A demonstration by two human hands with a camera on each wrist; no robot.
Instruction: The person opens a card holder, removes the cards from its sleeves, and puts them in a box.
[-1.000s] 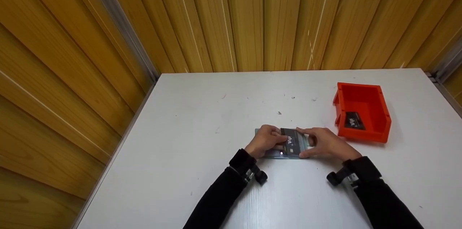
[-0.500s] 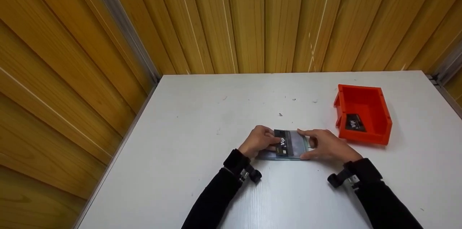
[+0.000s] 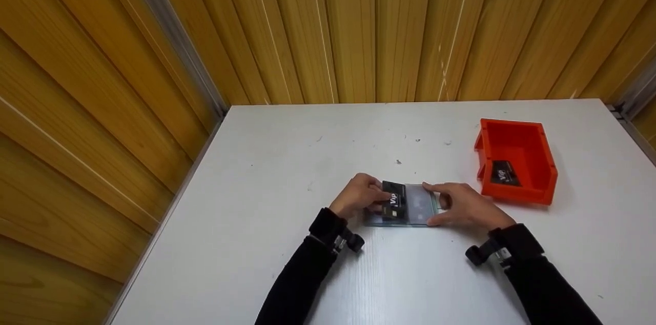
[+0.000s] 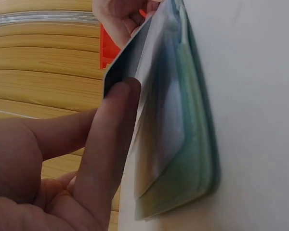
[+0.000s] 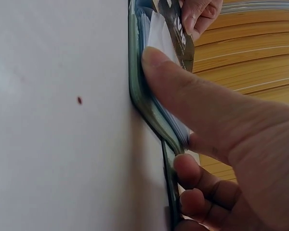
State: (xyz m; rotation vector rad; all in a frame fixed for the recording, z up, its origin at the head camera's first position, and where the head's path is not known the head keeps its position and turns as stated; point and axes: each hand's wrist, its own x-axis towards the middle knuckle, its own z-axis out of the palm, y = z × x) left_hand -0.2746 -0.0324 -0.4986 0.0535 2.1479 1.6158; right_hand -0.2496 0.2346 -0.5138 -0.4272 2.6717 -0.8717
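A black card (image 3: 394,208) with "Vip" in white letters is pinched between the thumb and fingers of my left hand (image 3: 360,196). Under and beside it lies an open card holder with a green cover (image 4: 195,159) and clear plastic sleeves (image 3: 420,203), flat on the white table. In the left wrist view the card tilts up from the sleeves, its right part close along them. My right hand (image 3: 465,205) grips the holder's right side, thumb at the near corner and fingers at the far edge. The right wrist view shows that thumb pressing on the stacked sleeves.
To the right, beyond my right hand, stands a red plastic bin (image 3: 520,153) with another black "Vip" card (image 3: 504,174) in it. Wood-look panels (image 3: 348,33) rise behind the table (image 3: 287,161) and along its left side.
My left hand has drawn the black card leftward across the holder, uncovering more of the clear sleeve. The right hand has stayed in place on the holder.
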